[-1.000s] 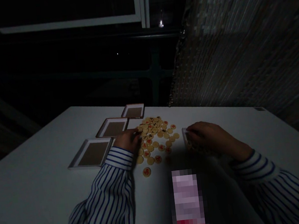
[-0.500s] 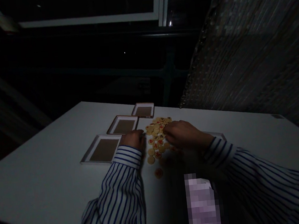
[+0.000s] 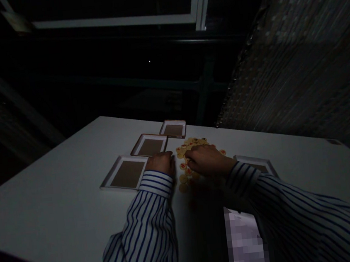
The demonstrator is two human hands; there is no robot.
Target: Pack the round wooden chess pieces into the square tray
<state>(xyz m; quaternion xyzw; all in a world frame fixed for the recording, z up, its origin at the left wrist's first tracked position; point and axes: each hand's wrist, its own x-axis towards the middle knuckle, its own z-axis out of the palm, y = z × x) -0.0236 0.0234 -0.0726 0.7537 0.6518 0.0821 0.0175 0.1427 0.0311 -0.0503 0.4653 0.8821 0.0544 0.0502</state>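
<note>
A loose heap of round wooden Chinese chess pieces (image 3: 183, 179) lies on the white table, several marked with red or black characters. My right hand (image 3: 207, 159) reaches over the heap, fingers bent down and pressed together among the pieces; its fingertips are partly hidden. At the heap's left side, my left hand (image 3: 161, 164) rests with curled fingers, close to the right edge of a shallow white-rimmed tray (image 3: 108, 184). What either hand holds, if anything, does not show. Both forearms wear blue-striped white sleeves.
Behind the near-left tray are a second tray (image 3: 133, 152) and a third tray (image 3: 185, 128). Another tray (image 3: 267, 163) sits right of the heap, partly behind my right forearm. A pale, partly pixelated phone-like object (image 3: 245, 240) is below. A beaded curtain (image 3: 305, 59) hangs at the right.
My right hand has moved left and slightly nearer over the heap, uncovering more of the right-hand tray. My left hand stays beside the pieces. The whole view has shifted slightly.
</note>
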